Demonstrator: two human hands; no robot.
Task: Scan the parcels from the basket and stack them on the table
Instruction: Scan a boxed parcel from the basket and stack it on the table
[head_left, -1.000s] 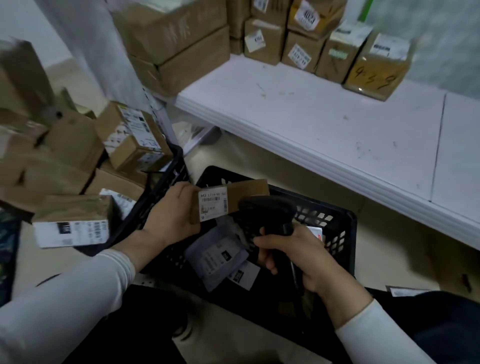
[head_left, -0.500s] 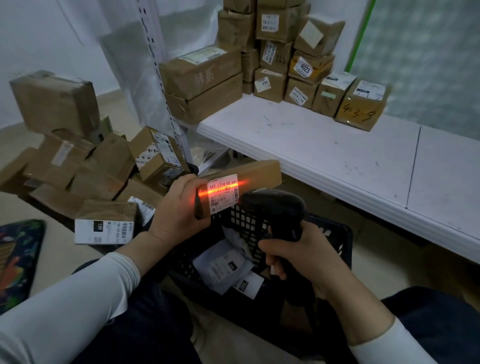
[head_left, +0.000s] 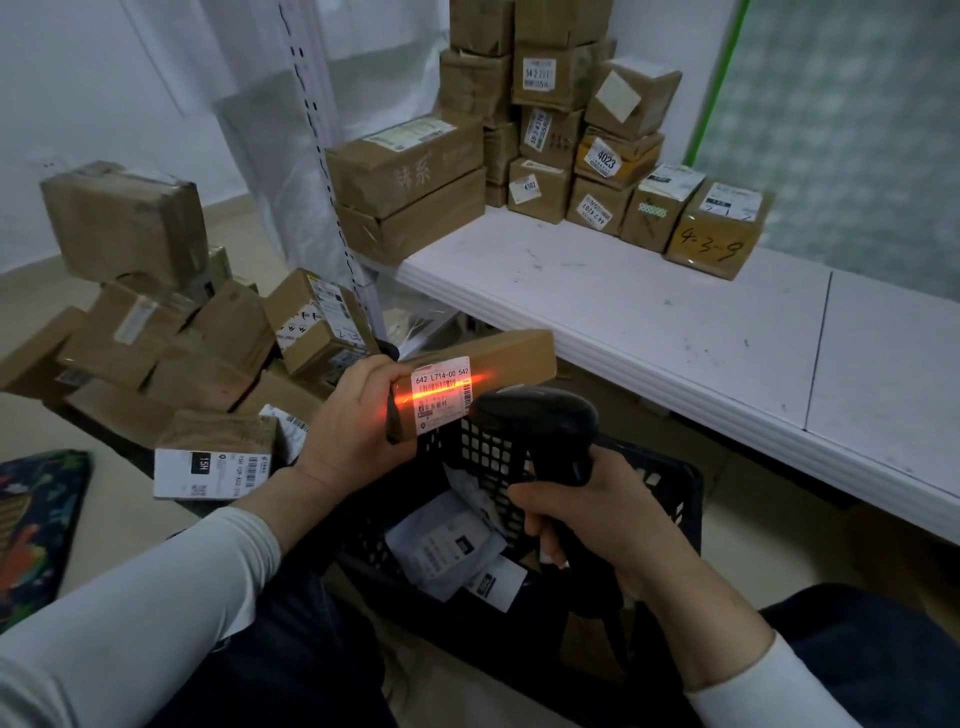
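The left grip (head_left: 358, 415) is wrapped round the near end of a long brown parcel (head_left: 504, 358) held just above the black basket (head_left: 680, 483), and the right grip (head_left: 597, 514) is closed on the scanner (head_left: 540, 421), whose red line crosses the label (head_left: 441, 395). Held by one end only, the parcel could tilt so the line slips off the barcode and the read fails, or drop back into the basket. A loose heap of boxes (head_left: 208, 353) sits on the floor at left; the scuffed white counter (head_left: 649, 332) at right carries stacked parcels (head_left: 550, 83) against the wall.
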